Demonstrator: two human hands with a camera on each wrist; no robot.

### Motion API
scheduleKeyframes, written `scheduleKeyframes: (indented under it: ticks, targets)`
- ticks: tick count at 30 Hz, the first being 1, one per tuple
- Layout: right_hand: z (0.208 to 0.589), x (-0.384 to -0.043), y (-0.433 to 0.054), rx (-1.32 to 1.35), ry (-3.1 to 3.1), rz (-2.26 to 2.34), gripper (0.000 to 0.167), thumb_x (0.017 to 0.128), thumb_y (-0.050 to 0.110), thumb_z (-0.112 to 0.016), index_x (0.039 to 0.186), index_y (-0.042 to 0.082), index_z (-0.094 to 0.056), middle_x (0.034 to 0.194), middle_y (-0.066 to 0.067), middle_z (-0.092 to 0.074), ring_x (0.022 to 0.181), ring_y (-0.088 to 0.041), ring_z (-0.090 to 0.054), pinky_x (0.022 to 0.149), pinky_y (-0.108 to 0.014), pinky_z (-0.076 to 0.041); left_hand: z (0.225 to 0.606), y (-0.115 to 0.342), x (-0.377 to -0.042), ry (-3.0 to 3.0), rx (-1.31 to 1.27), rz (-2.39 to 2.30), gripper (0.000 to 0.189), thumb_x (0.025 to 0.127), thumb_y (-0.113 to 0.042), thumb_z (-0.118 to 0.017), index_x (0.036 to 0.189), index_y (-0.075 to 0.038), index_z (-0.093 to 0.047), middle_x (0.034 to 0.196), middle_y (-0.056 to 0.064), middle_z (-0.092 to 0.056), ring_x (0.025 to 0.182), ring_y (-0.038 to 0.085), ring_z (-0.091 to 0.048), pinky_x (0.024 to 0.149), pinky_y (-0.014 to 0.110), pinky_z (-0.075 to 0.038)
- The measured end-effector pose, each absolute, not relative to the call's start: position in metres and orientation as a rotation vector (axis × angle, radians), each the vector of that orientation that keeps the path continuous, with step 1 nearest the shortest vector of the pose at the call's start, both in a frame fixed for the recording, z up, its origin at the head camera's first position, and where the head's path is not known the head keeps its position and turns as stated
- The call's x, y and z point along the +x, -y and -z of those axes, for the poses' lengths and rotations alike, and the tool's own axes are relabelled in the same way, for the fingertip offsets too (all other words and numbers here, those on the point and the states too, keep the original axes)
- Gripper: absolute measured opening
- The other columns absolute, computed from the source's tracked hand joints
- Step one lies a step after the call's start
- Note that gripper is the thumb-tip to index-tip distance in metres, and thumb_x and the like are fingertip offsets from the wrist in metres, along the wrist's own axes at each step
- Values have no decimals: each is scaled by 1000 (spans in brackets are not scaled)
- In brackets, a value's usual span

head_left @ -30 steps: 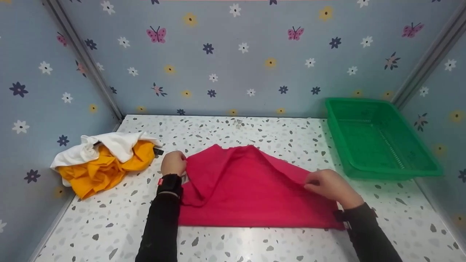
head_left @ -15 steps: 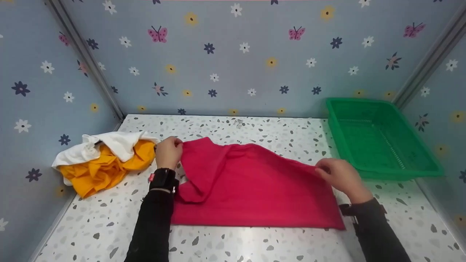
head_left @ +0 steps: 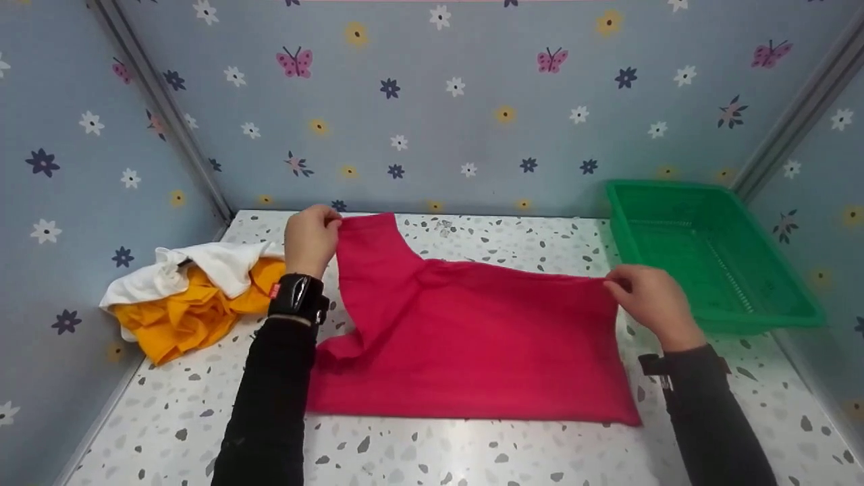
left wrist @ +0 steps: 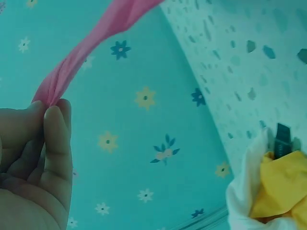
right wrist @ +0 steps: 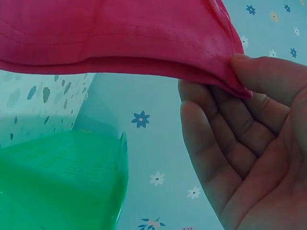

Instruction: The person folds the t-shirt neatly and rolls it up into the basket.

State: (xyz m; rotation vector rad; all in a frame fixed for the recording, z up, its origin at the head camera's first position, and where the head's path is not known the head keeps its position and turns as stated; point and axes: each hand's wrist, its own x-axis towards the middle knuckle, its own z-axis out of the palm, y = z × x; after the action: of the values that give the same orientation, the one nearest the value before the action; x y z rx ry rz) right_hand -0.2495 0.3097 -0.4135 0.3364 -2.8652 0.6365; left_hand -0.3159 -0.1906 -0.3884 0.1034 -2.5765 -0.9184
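Note:
A red T-shirt spreads across the middle of the speckled table, its near edge flat and its far edge lifted. At the far left my left hand pinches the end of a sleeve; in the left wrist view the cloth is gathered between thumb and fingertips. My right hand pinches the shirt's far right corner. In the right wrist view a stitched hem runs to that corner, held between thumb and fingers. Folds bunch up at the shirt's left side, near the left forearm.
A white and orange bundle of cloth lies at the left, with a small black piece showing on it. The green plastic basket stands at the back right, close to my right hand. Patterned walls enclose the table.
Both hands have moved away from me toward the back wall, drawing the shirt's far edge out. The sleeve at the left has straightened, and the right corner is pulled farther up and right.

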Motion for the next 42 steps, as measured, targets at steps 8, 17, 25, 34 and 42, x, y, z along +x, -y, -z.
scheduleKeyframes:
  ticks: [8,17,25,34,42]
  targets:
    - [404,-254,-313,336,2845,-641,18,95,13,-65,104,-2,-70,89,-16,-67,74,-28,-57,64,-43,-48,364,183,-321,2547,39,915,16,97,-6,-60,100,2,-74,96,17,-71,81,31,-64,78,41,-51]
    - [398,-257,-316,327,2828,-648,20,96,13,-65,106,-4,-70,94,-20,-69,77,-31,-60,67,-47,-50,349,165,-322,2481,46,970,15,98,-6,-58,103,1,-71,103,16,-70,92,29,-62,85,39,-50]
    - [397,-263,-317,274,2854,-661,22,97,15,-64,107,-4,-70,97,-22,-68,79,-32,-61,69,-49,-51,348,154,-326,2377,-108,963,9,96,-3,-61,98,1,-69,100,15,-69,94,29,-61,86,39,-48]
    - [398,-273,-320,256,2891,-633,25,98,16,-61,109,-5,-68,97,-23,-67,83,-35,-61,72,-52,-51,362,147,-327,2309,-214,1027,7,96,-2,-59,98,2,-65,98,17,-65,94,30,-59,86,39,-47]
    - [399,-276,-321,278,2890,-638,23,97,14,-62,109,-4,-68,98,-22,-67,84,-35,-61,72,-52,-51,371,148,-327,2262,-232,1034,9,96,-2,-60,99,3,-67,99,18,-66,94,30,-60,86,39,-47]
